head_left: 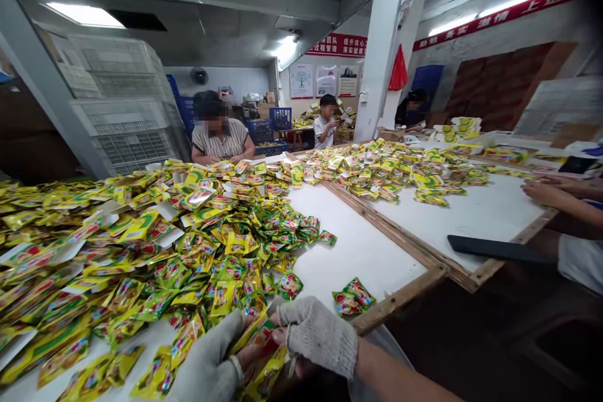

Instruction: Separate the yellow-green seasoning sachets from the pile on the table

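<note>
Both my hands wear grey fingerless knit gloves at the near edge of a white table point(358, 251). My left hand point(210, 361) and my right hand point(315, 336) are closed together around a bunch of small yellow, green and red sachets point(261, 342). A large heap of the same sachets point(141, 251) spreads over the table to the left and ahead of my hands. Two or three loose sachets point(353, 297) lie just right of my right hand near the wooden table edge.
A second white table point(490, 207) with more sachets stands to the right; another person's arms point(560, 198) rest on it beside a black flat object point(494, 249). Three people sit at the far side. Stacked white crates point(117, 100) rise at the left, a white pillar point(381, 44) at centre.
</note>
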`<state>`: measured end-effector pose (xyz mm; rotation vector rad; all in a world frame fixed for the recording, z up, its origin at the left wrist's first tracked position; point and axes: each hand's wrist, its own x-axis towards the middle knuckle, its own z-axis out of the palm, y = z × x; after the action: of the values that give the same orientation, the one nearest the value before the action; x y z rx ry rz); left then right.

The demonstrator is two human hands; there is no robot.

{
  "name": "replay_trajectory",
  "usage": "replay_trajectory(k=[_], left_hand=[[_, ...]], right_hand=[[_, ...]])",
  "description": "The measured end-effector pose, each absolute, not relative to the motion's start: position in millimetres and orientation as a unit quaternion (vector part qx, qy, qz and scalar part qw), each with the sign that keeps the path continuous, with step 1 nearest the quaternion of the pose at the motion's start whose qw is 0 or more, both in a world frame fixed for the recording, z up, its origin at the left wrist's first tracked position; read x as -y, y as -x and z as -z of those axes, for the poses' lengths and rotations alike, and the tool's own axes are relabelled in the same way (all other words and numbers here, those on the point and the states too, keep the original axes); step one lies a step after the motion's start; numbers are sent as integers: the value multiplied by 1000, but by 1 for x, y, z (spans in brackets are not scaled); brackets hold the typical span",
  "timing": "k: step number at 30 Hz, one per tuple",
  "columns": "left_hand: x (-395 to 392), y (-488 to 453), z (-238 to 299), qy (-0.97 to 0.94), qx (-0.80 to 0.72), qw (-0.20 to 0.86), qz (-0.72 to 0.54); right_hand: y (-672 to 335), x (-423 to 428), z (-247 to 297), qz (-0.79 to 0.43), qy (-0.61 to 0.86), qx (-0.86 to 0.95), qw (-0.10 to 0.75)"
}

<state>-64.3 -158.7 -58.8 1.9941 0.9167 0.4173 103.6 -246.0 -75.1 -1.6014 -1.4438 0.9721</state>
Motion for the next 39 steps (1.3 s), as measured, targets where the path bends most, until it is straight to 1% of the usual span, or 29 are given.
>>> replay_trajectory(k=[2, 3, 4, 6, 7, 9, 10, 11, 12, 13, 14, 15, 17, 19, 20, 22, 25, 28, 31, 33, 36, 37, 39], left_hand=[[165, 57, 41, -781, -397, 470, -105], [164, 54, 35, -778, -397, 477, -98], [162, 52, 30, -776, -387, 486, -108], [149, 50, 24, -771, -377, 491, -147], [141, 51, 24, -773, -388, 473, -171], [124, 55, 26, -792, -427, 391, -195], [118, 57, 29, -808, -440, 343, -187], [114, 58, 33, -827, -444, 300, -170], [112, 57, 38, -846, -441, 260, -145], [111, 55, 44, -863, -439, 219, -121], [113, 51, 50, -873, -442, 178, -100], [116, 47, 56, -879, -450, 139, -81], [121, 36, 66, -876, -472, 87, -48], [123, 28, 73, -868, -490, 79, -26], [123, 26, 75, -865, -494, 87, -20], [120, 28, 74, -861, -495, 117, -26], [115, 42, 65, -853, -480, 187, -81], [117, 57, 56, -799, -484, 312, -172], [123, 62, 57, -693, -494, 478, -218], [126, 60, 61, -644, -483, 548, -228], [130, 55, 66, -642, -443, 584, -224], [131, 53, 66, -650, -427, 591, -213], [133, 51, 63, -671, -399, 597, -187]], right_hand=[[-105, 245, 73, -291, 645, 587, 393], [-108, 245, 71, -252, 653, 594, 397], [-115, 245, 68, -227, 660, 591, 404], [-137, 247, 59, -231, 677, 538, 446], [-152, 249, 54, -245, 681, 486, 490], [-185, 255, 45, -252, 662, 333, 622], [-199, 259, 42, -240, 624, 261, 696], [-211, 261, 41, -231, 587, 211, 746], [-219, 262, 43, -223, 567, 185, 771], [-221, 260, 46, -226, 564, 187, 772], [-220, 257, 52, -242, 584, 213, 745], [-214, 251, 58, -264, 620, 253, 694], [-196, 234, 72, -291, 697, 363, 546], [-178, 213, 85, -248, 752, 472, 387], [-172, 203, 90, -221, 767, 506, 326], [-167, 187, 98, -190, 785, 532, 254], [-170, 179, 106, -203, 805, 511, 224], [-173, 186, 107, -208, 814, 496, 222], [-169, 199, 98, -208, 806, 495, 246], [-162, 207, 87, -249, 754, 532, 293], [-149, 216, 68, -341, 626, 610, 345], [-145, 218, 62, -353, 602, 629, 343], [-139, 217, 53, -333, 609, 648, 314]])
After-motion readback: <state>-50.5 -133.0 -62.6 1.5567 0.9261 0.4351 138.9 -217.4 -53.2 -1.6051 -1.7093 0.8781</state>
